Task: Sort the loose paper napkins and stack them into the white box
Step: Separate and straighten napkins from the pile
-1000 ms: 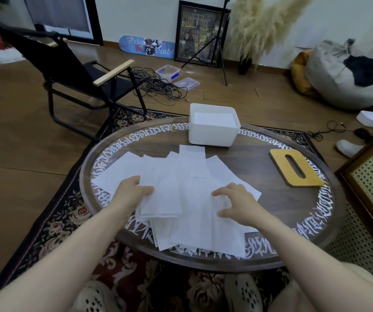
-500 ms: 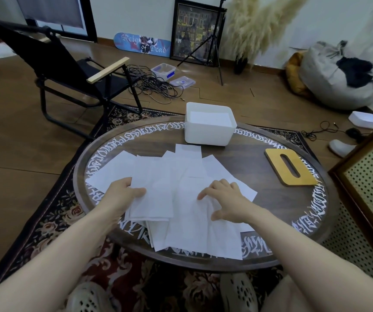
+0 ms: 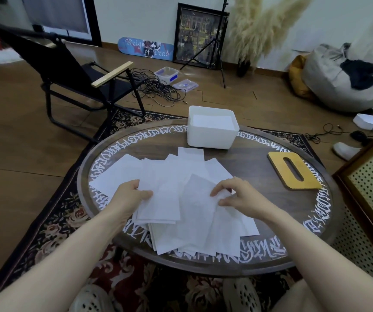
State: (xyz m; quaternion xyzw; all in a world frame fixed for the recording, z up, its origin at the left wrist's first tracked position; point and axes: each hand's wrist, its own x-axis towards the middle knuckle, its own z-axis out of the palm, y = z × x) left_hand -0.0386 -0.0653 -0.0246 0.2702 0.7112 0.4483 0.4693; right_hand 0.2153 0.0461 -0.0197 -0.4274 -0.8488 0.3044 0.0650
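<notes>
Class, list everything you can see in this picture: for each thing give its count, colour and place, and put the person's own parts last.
paper napkins: loose overlapping pile, white, near side of table
white box: one, white, far edge of table, white sheets inside
slotted lid: one, yellow, flat on table, right of pile
round table: one, dark wood, white lettering round rim
folding chair: one, black, floor far left
skateboard deck: one, blue, against wall
framed picture: one, black frame, against wall
beanbag: one, grey, far right
left hand: one, holding napkins at pile's left
right hand: one, pinching a napkin
</notes>
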